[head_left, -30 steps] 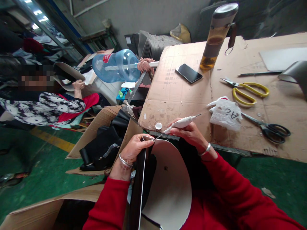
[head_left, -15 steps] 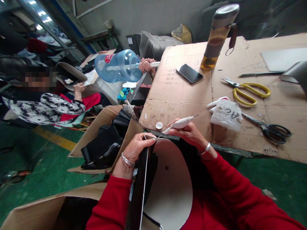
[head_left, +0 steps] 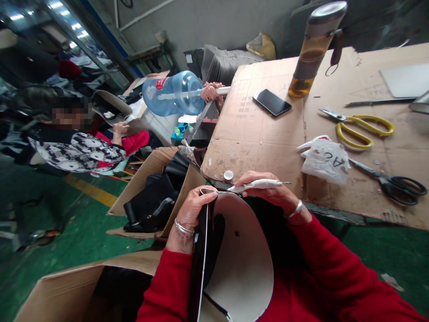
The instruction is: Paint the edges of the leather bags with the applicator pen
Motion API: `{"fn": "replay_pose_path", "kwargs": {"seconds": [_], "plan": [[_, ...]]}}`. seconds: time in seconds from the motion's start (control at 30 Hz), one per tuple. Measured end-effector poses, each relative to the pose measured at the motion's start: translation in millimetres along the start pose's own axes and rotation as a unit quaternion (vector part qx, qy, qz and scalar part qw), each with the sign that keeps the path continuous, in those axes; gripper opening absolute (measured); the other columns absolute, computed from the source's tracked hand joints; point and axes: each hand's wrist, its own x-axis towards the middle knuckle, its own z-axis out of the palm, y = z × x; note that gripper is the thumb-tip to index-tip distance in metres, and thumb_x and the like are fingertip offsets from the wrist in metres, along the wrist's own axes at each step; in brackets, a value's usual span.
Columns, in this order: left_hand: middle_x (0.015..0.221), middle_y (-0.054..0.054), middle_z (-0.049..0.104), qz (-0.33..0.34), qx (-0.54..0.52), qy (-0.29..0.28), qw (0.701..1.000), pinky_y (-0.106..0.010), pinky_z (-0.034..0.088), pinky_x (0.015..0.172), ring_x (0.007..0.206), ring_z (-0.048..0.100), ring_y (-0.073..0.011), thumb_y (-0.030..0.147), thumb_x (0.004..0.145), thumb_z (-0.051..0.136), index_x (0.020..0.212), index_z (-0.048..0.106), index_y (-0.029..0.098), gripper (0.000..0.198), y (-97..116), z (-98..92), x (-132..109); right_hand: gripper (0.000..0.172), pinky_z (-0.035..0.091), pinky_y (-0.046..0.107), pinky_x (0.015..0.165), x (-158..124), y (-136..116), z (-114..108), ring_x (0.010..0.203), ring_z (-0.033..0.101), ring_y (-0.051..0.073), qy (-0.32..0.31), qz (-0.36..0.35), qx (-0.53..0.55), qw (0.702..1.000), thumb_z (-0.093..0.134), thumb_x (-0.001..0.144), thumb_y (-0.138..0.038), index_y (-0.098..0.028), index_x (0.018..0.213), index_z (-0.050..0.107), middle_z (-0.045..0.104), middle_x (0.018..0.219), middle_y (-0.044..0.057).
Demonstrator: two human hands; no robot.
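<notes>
Head view, L to R: left hand (head_left: 194,206) grip pinched tight on top edge of the curved white panel (head_left: 243,264), same spot as 0.5 s ago. Right hand (head_left: 268,190) grip closed round white pen tool (head_left: 258,184), which has dropped from tilted-up to nearly level, tip at panel edge by left fingers. Cardboard worktop (head_left: 261,129) just beyond; scissors (head_left: 363,129) well off right.
</notes>
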Motion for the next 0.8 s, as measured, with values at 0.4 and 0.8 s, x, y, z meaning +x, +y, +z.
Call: {"fn": "replay_pose_path", "kwargs": {"seconds": [0.4,0.8], "plan": [[0.066,0.001,0.062,0.059,0.091,0.028,0.994,-0.025,0.039,0.059,0.06,0.053,-0.0124,0.036,0.064,0.086,0.073,0.073,0.014,0.027,8.6,-13.5,-24.8,0.034,0.06,0.032,0.076,-1.5,5.3,7.2,0.086,0.075,0.022,0.171,0.053,0.132,0.975,0.079,0.085,-0.043,-0.022,0.111,0.074,0.078,0.097,0.006],[0.071,-0.001,0.066,0.094,0.166,0.045,0.981,-0.024,0.041,0.059,0.063,0.056,-0.0127,0.039,0.07,0.085,0.079,0.076,0.013,0.029,13.3,-19.6,-49.8,0.035,0.053,0.026,0.061,-0.5,2.7,7.0,0.066,0.067,0.015,0.194,0.022,0.094,0.976,0.074,0.09,-0.043,-0.021,0.118,0.07,0.079,0.088,0.006]]}}
